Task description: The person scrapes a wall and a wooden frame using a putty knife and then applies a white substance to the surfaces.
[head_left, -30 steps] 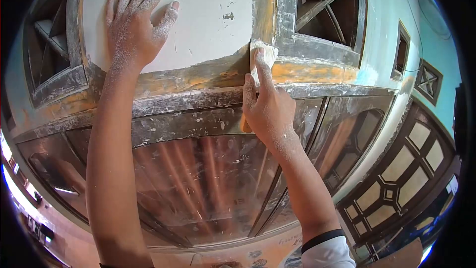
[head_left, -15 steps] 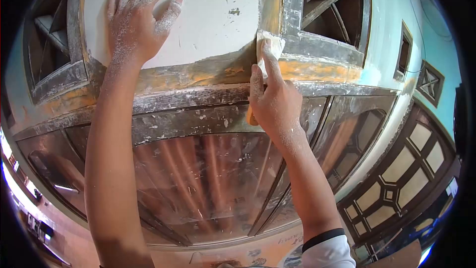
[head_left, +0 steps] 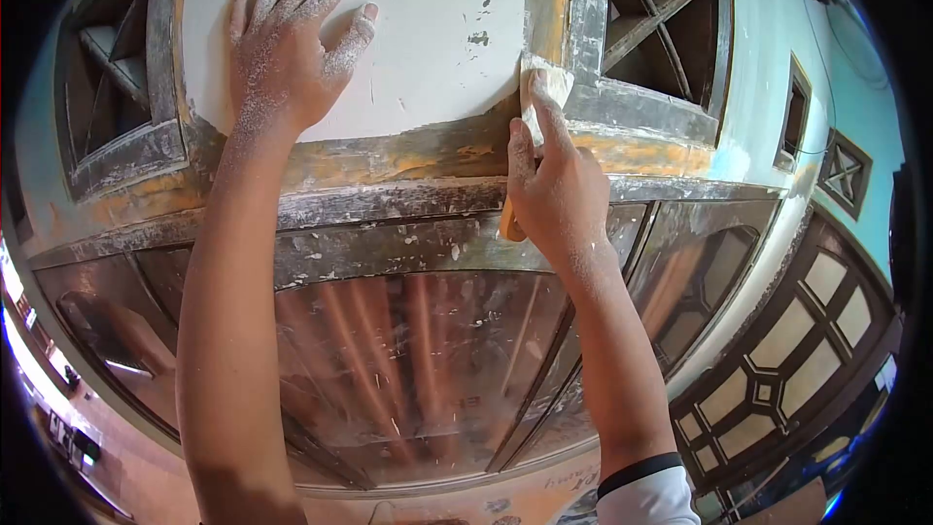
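Observation:
My left hand, dusted with white powder, lies with fingers spread on the white wall panel. My right hand grips a putty knife with a whitish blade and an orange-yellow handle showing below the palm. One finger is stretched along the blade. The blade rests at the panel's lower right corner, where an upright wooden strip meets the lower wooden rail. Both strips show worn dark paint with orange patches.
Vent openings with crossed slats stand on the left and right. Below the rail is a dark framed glass window with reflections. A panelled wooden door is at the lower right, beside a turquoise wall.
The whole view has shifted slightly, so hands and wall appear farther right. The blade stays at about the same corner, and my left hand keeps its place on the panel.

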Demonstrator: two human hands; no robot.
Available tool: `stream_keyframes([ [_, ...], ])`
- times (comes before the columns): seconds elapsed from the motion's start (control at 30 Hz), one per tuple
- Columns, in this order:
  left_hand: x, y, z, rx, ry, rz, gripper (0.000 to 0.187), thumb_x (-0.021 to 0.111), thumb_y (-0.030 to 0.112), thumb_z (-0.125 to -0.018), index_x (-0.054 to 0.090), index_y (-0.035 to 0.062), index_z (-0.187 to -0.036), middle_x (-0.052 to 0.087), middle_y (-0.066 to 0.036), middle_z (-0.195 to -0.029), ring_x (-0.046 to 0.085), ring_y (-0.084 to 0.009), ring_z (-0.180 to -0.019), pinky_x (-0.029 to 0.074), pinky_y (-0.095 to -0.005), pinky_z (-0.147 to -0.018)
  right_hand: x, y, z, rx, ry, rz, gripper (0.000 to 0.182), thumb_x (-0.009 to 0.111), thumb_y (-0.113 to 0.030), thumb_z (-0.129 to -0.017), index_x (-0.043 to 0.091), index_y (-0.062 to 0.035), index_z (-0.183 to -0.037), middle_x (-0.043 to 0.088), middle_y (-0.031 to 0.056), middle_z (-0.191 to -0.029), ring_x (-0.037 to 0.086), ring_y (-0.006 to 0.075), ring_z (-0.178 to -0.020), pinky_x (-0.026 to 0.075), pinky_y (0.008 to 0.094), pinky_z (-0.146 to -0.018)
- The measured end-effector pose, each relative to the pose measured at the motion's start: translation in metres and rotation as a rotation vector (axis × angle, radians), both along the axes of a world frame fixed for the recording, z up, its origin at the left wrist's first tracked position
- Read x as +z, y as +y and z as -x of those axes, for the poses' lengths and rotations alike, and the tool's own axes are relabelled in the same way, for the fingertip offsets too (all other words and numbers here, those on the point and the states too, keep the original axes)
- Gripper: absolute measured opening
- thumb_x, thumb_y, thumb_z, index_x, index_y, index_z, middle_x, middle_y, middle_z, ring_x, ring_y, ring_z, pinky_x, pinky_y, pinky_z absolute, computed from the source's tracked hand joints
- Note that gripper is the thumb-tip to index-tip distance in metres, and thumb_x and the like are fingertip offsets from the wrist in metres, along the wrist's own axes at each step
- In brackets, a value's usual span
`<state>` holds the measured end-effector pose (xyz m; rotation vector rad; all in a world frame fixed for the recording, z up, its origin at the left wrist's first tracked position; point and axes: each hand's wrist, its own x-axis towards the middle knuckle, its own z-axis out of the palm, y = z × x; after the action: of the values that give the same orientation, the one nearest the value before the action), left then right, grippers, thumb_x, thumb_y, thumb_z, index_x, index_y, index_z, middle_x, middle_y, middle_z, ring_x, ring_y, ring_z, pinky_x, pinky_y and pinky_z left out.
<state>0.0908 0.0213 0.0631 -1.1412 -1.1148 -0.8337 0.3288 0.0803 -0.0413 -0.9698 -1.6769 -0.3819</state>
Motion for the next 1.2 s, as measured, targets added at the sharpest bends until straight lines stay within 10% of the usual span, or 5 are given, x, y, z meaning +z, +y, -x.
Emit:
stream_keyframes([
  [1.1,0.000,-0.001,0.009,-0.092,-0.019,0.057,0.059,0.065,0.038,-0.094,0.058,0.0143,-0.148,0.043,-0.008,-0.165,0.029,-0.0321,-0.157,0.017,-0.0579,-0.129,0.033,-0.005,-0.006,0.036,0.033,0.086,0.051,0.055,-0.030,-0.108,0.047,-0.0196,-0.157,0.073,0.0205,-0.075,0.072,0.0433,-0.073,0.056,0.0539,-0.068],
  [1.2,0.000,0.015,0.020,-0.092,0.107,-0.097,0.051,0.057,0.046,-0.104,0.055,0.0313,-0.153,0.041,0.008,-0.168,0.032,-0.0248,-0.157,0.019,-0.0558,-0.129,0.044,-0.002,-0.005,0.022,0.035,0.037,0.049,0.055,-0.031,-0.108,0.049,-0.0206,-0.156,0.073,0.0205,-0.076,0.073,0.0433,-0.074,0.056,0.0532,-0.068],
])
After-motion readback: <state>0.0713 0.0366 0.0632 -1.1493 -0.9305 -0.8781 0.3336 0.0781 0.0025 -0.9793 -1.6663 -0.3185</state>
